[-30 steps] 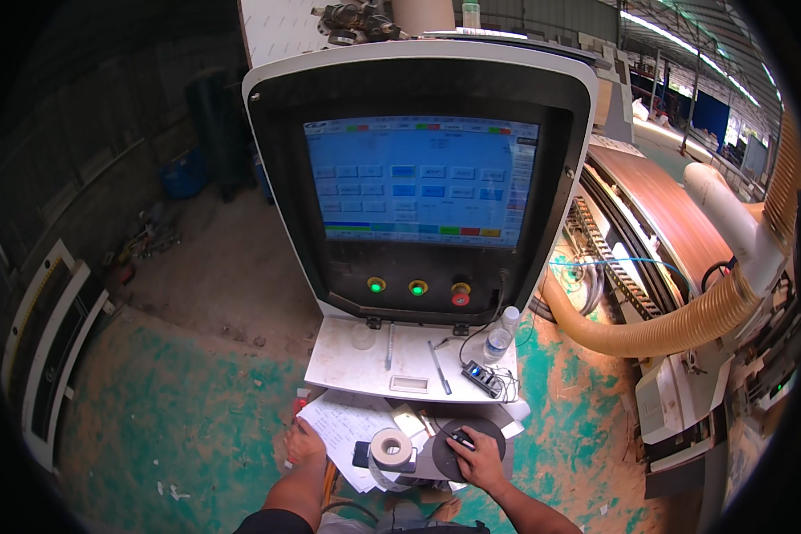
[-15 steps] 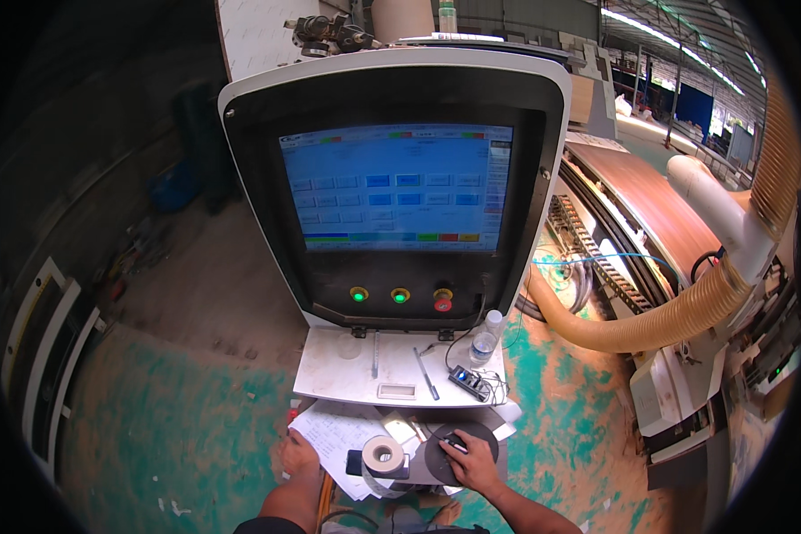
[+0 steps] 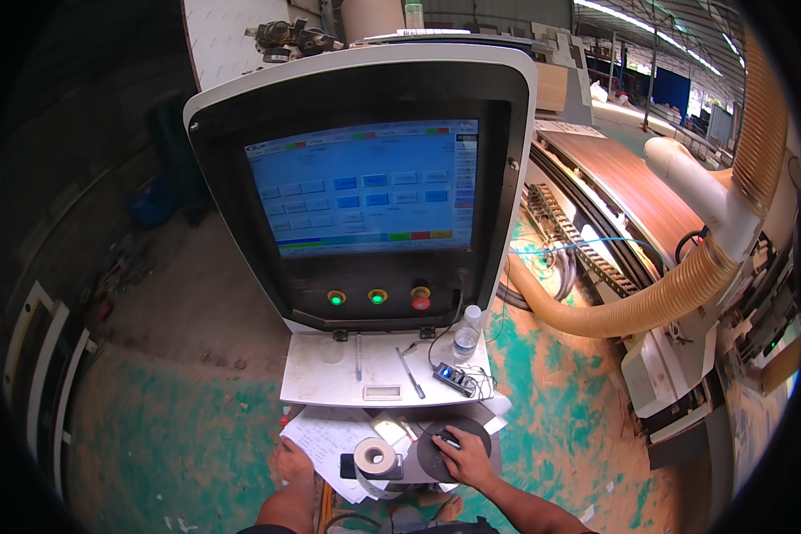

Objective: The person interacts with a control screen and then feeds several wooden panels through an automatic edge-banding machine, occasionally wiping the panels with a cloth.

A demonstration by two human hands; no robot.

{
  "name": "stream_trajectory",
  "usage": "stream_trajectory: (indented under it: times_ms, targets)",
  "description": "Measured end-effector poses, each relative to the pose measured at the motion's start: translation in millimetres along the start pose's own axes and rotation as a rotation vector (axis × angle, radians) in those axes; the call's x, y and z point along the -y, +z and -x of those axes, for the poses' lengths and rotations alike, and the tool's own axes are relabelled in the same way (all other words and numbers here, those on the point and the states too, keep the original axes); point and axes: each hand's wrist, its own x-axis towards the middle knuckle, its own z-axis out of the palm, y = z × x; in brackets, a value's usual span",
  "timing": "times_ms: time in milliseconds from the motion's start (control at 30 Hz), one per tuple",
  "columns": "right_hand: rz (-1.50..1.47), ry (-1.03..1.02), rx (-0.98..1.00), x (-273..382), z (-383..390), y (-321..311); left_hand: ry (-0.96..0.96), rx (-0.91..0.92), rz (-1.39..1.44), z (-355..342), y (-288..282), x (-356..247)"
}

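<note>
My right hand [image 3: 465,457] is closed over a dark computer mouse [image 3: 448,438] on a round black mouse pad [image 3: 427,456]. At the left edge of a handwritten paper sheet [image 3: 322,442], my left hand [image 3: 292,462] has its fingers curled against the paper; part of the grip is hidden. Between my hands, a roll of tape [image 3: 375,457] lies on a dark phone [image 3: 349,466]. Above them stands a control console with a lit blue screen [image 3: 365,191].
Two green-lit buttons [image 3: 377,297] and a red knob [image 3: 421,299] sit below the screen. The white ledge [image 3: 316,383] carries a pen [image 3: 410,372], a bottle [image 3: 465,336] and a small black device [image 3: 454,380] with cables. A ribbed hose [image 3: 614,319] and machine bed stand right.
The whole view has shifted, so the console sits further left in the picture. Both hands keep their places at the paper and on the mouse.
</note>
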Motion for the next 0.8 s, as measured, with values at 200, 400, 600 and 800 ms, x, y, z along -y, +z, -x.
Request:
stream_trajectory:
  times_ms: [200,400,600,800]
  targets:
    - [0.019,-0.009,0.005,-5.2,0.9,4.6,-0.005,0.007,-0.003,0.6,-1.8,0.2]
    - [-0.001,-0.01,0.011,-4.3,1.7,4.9,-0.016,0.013,-0.006,3.5,-6.3,-3.5]
    - [-0.016,-0.024,0.024,-0.8,-0.1,1.7,-0.024,0.019,-0.013,4.0,-10.4,-3.8]
    - [-0.041,0.005,-0.001,0.6,-0.9,3.9,-0.018,0.007,-0.006,4.9,-10.5,-4.2]
